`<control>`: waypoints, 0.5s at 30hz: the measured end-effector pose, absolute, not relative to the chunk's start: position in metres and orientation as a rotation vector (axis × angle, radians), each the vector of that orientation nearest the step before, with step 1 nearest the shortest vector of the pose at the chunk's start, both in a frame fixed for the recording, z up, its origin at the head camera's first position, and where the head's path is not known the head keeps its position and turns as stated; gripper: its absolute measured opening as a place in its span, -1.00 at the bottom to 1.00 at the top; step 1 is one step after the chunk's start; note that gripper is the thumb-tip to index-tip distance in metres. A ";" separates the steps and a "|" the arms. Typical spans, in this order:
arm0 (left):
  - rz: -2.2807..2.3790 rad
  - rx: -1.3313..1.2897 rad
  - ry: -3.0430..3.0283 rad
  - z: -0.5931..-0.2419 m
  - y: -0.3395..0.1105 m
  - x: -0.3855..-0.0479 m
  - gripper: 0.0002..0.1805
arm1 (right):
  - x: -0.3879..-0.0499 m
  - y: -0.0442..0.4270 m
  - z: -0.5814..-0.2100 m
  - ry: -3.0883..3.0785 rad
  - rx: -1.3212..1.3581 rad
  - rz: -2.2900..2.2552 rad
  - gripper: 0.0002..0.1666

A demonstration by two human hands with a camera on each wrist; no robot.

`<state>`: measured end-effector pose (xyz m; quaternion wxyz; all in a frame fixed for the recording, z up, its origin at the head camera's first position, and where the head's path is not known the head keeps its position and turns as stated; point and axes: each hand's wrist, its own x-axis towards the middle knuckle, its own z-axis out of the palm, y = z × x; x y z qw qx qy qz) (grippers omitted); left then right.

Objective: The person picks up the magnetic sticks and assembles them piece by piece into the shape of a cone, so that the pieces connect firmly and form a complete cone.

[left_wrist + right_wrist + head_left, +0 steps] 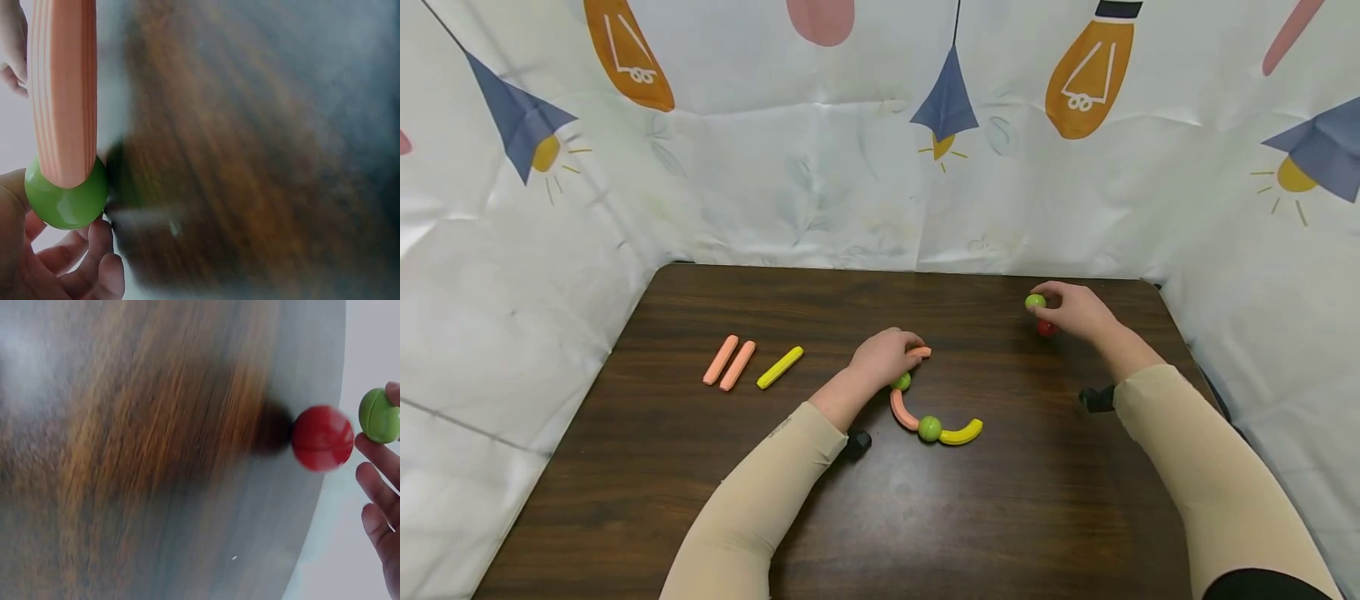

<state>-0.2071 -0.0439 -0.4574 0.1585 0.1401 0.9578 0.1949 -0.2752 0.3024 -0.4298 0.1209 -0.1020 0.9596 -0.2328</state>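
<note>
The left hand (883, 360) covers most of a smooth salmon-coloured plastic piece (924, 352), its fingers curled round it so that only one end shows; its full shape is hidden. A glossy green ball (902, 382) beneath that hand is partly covered. The right hand (1078, 311), near the table's (1037, 508) far right corner, pinches a seamed green ball (375, 419) between thumb and finger; a glossy red ball (322, 439), half hidden in the head view, lies just below.

Mid-table, a curved, ridged salmon-coloured bar (903, 412) runs from the partly covered ball to a whole green ball (929, 429), which touches a curved yellow bar (961, 433). Towards the left edge, two straight salmon-coloured sticks (721, 360) lie beside a yellow one (780, 367).
</note>
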 end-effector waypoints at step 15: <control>0.551 0.335 2.732 -0.458 -0.041 -0.208 -0.62 | -0.249 0.258 -0.435 2.783 -0.515 -0.743 -0.55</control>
